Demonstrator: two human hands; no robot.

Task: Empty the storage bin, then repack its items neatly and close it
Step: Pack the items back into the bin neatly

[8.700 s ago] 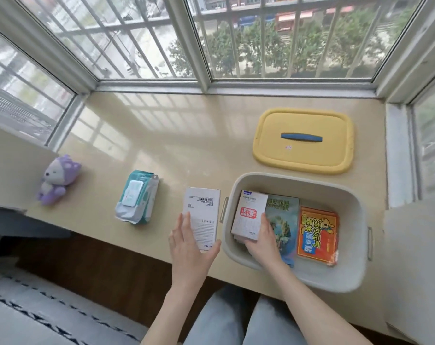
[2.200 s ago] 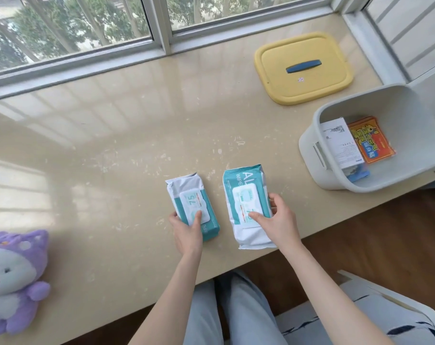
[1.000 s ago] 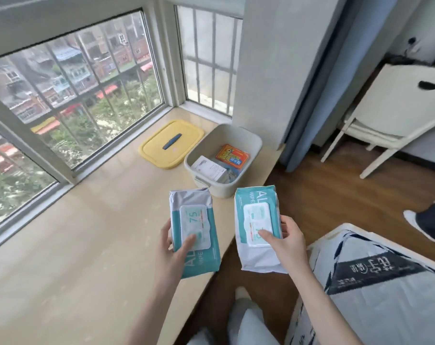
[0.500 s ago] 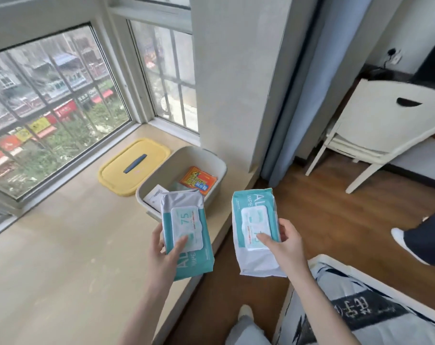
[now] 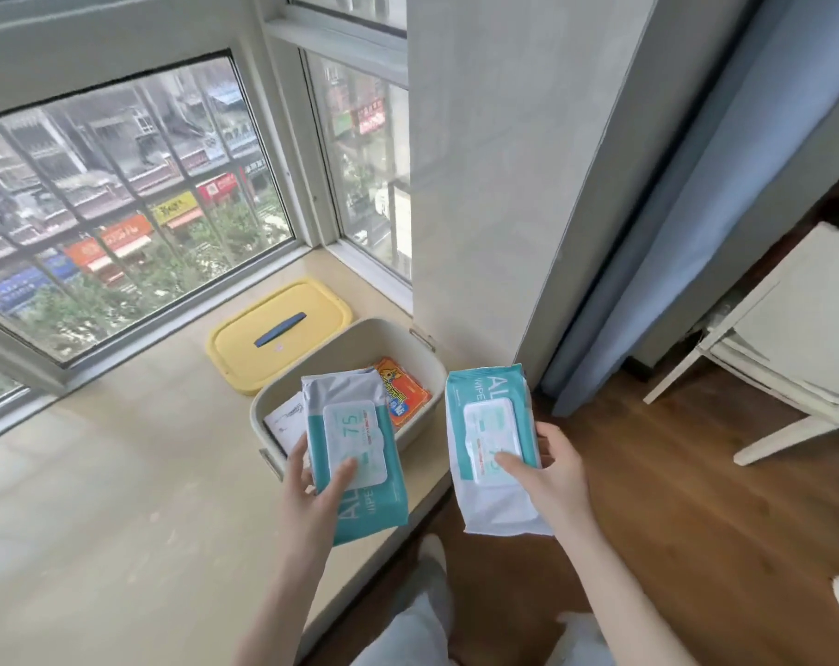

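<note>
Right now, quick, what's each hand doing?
Left hand: holds the left wipes pack, thumb on its flap.
Right hand: holds the right wipes pack, thumb on its flap.

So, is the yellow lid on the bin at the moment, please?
No, the lid lies flat on the sill beside the open bin.

Arms forward: my left hand [image 5: 312,497] grips the left pack [image 5: 352,425], my right hand [image 5: 554,473] the right pack [image 5: 489,411].
</note>
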